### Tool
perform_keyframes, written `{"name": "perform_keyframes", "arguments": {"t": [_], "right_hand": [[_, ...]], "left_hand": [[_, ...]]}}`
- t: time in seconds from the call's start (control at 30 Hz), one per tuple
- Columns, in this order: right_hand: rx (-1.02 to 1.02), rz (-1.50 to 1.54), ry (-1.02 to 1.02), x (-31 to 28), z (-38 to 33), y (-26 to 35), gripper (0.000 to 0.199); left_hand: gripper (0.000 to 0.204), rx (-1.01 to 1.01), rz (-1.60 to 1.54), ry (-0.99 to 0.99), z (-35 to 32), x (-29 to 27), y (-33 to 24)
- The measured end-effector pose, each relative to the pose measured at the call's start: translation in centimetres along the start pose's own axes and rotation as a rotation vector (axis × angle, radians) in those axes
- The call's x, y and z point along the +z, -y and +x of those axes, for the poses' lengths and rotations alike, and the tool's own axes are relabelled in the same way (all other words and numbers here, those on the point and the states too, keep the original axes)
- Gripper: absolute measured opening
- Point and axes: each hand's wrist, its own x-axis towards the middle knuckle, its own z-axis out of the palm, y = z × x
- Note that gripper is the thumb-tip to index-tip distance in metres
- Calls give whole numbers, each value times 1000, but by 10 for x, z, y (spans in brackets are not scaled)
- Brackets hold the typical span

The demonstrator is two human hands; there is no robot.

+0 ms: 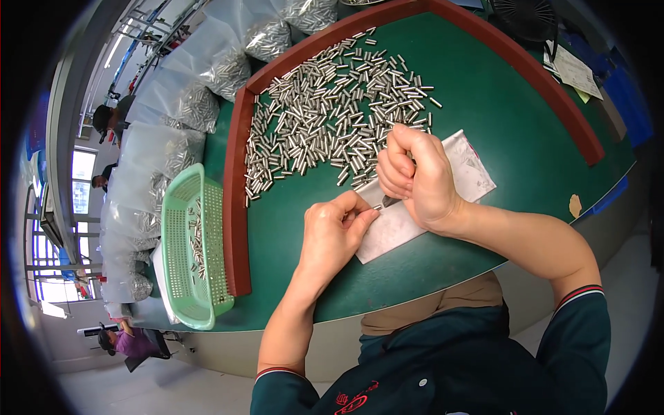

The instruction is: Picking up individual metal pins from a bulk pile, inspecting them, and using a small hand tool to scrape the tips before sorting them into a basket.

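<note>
My left hand (333, 232) is closed in a pinch on a small silver metal pin (377, 207), whose end shows past the fingertips. Closed in a fist, my right hand (420, 176) grips a small dark-tipped tool (389, 201); most of it is hidden in the fist, so its exact kind is unclear. The tool's tip is close to the pin, and I cannot tell whether they touch. Under both hands lies a smudged white cloth or sheet (384, 242) on the green tabletop (297, 277). Beyond the hands spreads a large heap of loose metal pins (325, 111).
A dark red raised border (237, 242) edges the work area. Left of it, a light green plastic basket (207, 304) holds some pins. Clear bags of pins (197, 111) line the far left. Papers (574, 72) and a black fan (523, 17) are at far right; other people sit at left.
</note>
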Motion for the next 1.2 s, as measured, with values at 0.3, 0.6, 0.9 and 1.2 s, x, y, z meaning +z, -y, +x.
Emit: {"name": "perform_keyframes", "arguments": {"t": [0.3,0.6,0.9,1.2], "right_hand": [[11,34,2,-2,-1,-2,42],[20,53,-5,-2,-1,-1,42],[33,50,9,-1,0,0,41],[22,31,22,-2,-1,0,40]], "left_hand": [[12,-45,-6,13,1,-1,-3],[13,-62,-14,7,1,0,-2],[13,-69,-23,8,0,1,-1],[12,-75,-28,7,2,1,-4]]}}
